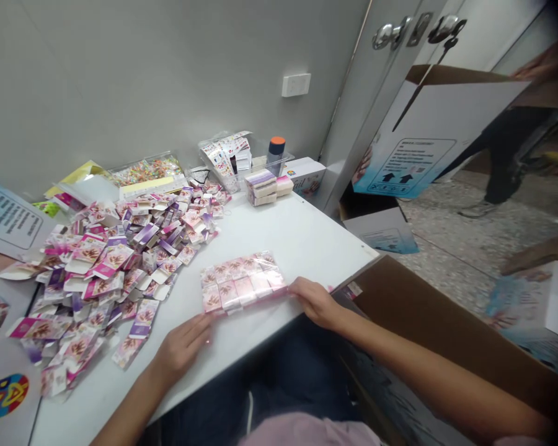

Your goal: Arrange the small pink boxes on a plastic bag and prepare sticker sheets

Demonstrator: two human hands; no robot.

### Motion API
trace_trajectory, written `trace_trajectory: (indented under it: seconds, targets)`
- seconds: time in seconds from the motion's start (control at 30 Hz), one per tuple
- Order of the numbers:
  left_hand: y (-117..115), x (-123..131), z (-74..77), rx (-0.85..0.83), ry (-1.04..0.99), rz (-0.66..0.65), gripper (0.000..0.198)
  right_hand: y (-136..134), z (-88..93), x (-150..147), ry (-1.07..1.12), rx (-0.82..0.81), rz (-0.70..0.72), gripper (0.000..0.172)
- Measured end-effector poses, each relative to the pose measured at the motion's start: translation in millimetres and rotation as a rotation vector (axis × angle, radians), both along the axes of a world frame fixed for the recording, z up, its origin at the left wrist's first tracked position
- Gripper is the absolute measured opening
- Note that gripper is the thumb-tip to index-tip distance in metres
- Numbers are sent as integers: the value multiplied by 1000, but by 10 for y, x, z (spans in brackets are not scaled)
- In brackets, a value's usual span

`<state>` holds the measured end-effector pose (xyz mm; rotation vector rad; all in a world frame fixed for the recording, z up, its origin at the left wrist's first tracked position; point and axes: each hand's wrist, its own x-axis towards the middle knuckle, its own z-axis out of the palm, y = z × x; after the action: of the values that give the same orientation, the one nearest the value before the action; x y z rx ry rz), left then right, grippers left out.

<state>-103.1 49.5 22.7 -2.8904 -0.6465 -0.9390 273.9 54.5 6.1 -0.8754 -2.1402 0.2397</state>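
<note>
A flat block of small pink boxes [242,282], packed side by side in rows, lies near the front edge of the white table [302,238]. My left hand [182,345] rests at the block's near left corner, fingers stretched toward it. My right hand [314,300] touches the block's right end, fingers curled against its side. Neither hand lifts it. A large heap of loose pink and purple boxes [116,266] covers the table's left half.
A small stack of wrapped boxes [266,186], an orange-capped bottle [276,150] and trays of stickers [225,155] stand at the back. An open brown carton [428,316] sits right of the table. Another person holds a white carton [439,127] by the door.
</note>
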Motion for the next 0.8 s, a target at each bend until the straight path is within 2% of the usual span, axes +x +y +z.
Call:
trace_trajectory:
  seconds: [0.13, 0.27, 0.33, 0.4, 0.5, 0.63, 0.8]
  targets:
    - [-290, 129, -62, -266, -266, 228, 24, -134, -158, -173, 236, -79, -220, 23]
    - [-567, 364, -65, -535, -523, 484, 24, -239, -222, -394, 395, -131, -418, 35]
    - [-651, 539, -104, -548, -716, 603, 28, -254, -222, -488, 456, -138, -505, 38]
    - [-685, 727, -159, -464, -926, 754, 31, -254, -212, -560, 497, -151, -551, 39]
    - [-670, 937, -216, -346, -1086, 933, 32, -255, -205, -620, 532, -180, -562, 38]
    - [-624, 970, -181, -327, -1036, 981, 36, -268, -225, -649, 565, -234, -533, 38]
    - [-564, 870, -98, -315, -1027, 931, 35, -247, -248, -690, 630, -253, -506, 37]
